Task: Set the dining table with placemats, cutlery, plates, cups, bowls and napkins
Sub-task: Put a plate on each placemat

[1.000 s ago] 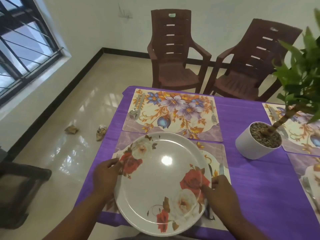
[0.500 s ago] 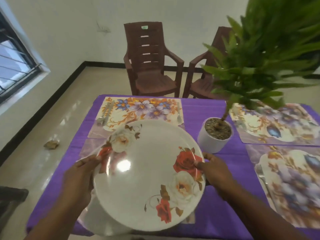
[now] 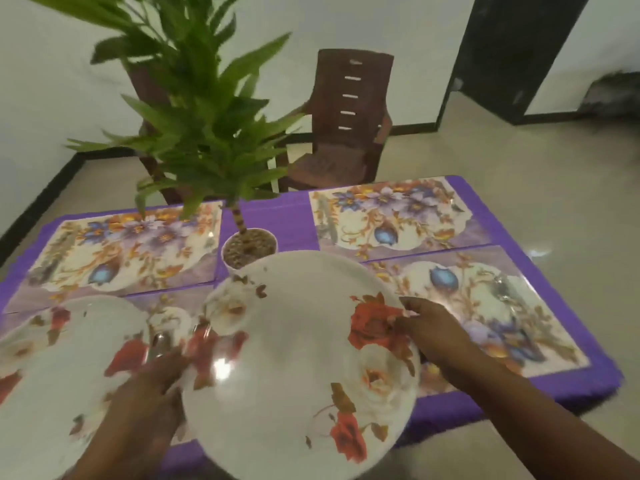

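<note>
Both hands grip white rose-print plate (image 3: 294, 362) by opposite rims: left hand (image 3: 145, 400) on near-left edge, right hand (image 3: 433, 334) w/ fingers curled on right edge. No readable writing. Plate is held just in front of plant pot (image 3: 247, 249), above the purple table (image 3: 571, 386); 2nd plate (image 3: 62, 368) lies left of it.

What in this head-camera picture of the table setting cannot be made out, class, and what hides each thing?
- Near right placemat, head view: its left part is hidden by the held plate and right hand.
- Left plate: cut off by the left edge.
- Cutlery between the plates: blurred, type unclear.
- Left hand: fingers blurred.
</note>
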